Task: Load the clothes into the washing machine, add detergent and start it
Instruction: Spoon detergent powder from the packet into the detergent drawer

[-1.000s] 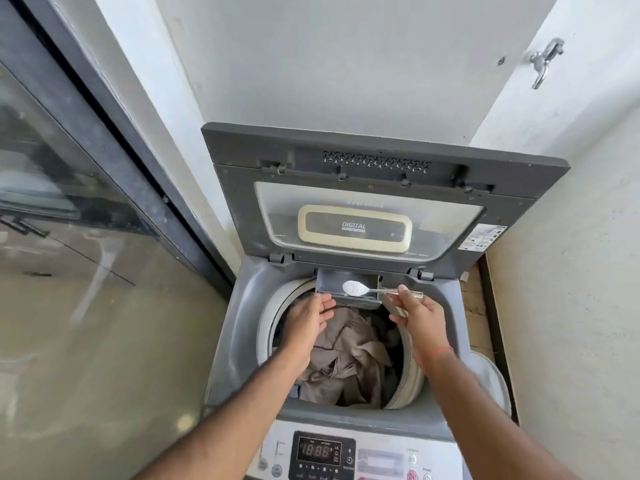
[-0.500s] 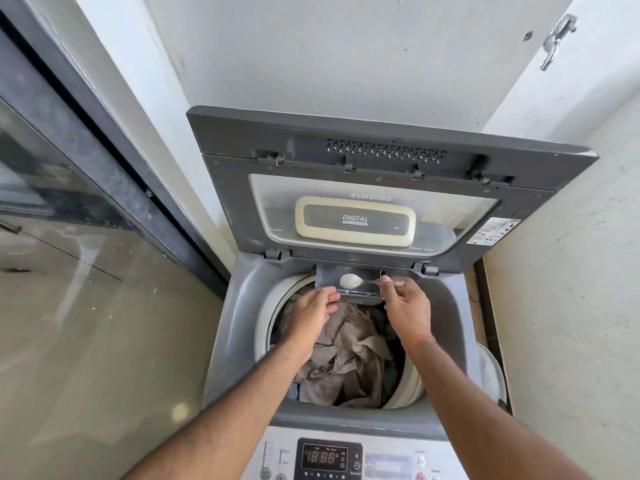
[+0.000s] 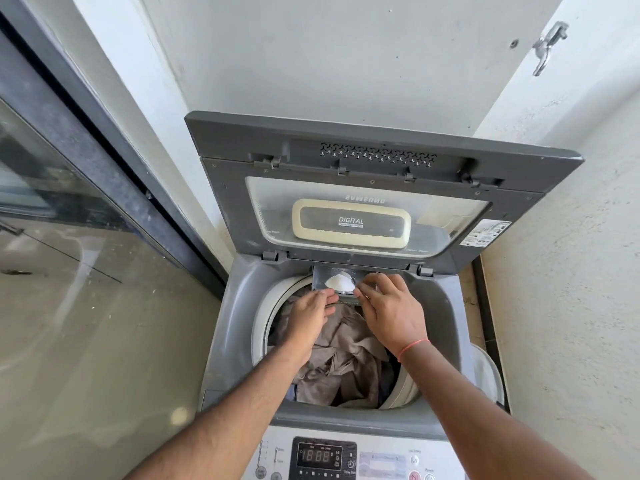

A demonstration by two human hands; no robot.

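Now | detergent powder (image 3: 340, 282) heaped in detergent drawer (image 3: 320, 277) at drum (image 3: 263, 323) back rim | clothes (image 3: 341, 355) inside drum | left hand (image 3: 306, 318) relaxed, fingertips on drawer front | right hand (image 3: 391, 313) pinching spoon, mostly hidden | risk: jolting drawer, spilling powder over rim.

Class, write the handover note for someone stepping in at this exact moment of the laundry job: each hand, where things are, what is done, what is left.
Left hand: fingers straight, resting at the front edge of the grey detergent drawer.
Right hand: pinches a spoon handle; the spoon itself is mostly hidden.
White detergent powder is heaped over the drawer.
Beige crumpled clothes are in the drum; the grey lid is up.
Left: finish the powder, shut drawer and lid, start at the control panel.
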